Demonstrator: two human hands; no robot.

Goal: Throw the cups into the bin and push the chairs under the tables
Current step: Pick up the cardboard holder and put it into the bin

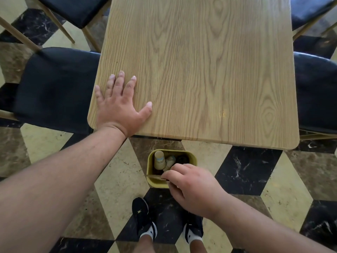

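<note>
Cups (160, 160), two tan paper ones as far as can be counted, lie inside a small olive-yellow bin (193, 156) with rounded corners at lower centre of the frame, just below the table's near edge; a dark round item beside them is too dim to name. The right hand (189, 187) hovers over the bin's near rim, fingers curled narrow around something thin and tan, hard to make out. The left hand (121, 106) lies flat on the lower left corner of the pale wood-grain table (209, 70), fingers spread wide. Four chairs (56, 88) with black padded seats and slim wooden legs stand two at each side, all cut off. Two black sneakers (141, 214) stand on marble-patterned floor (273, 181).
</note>
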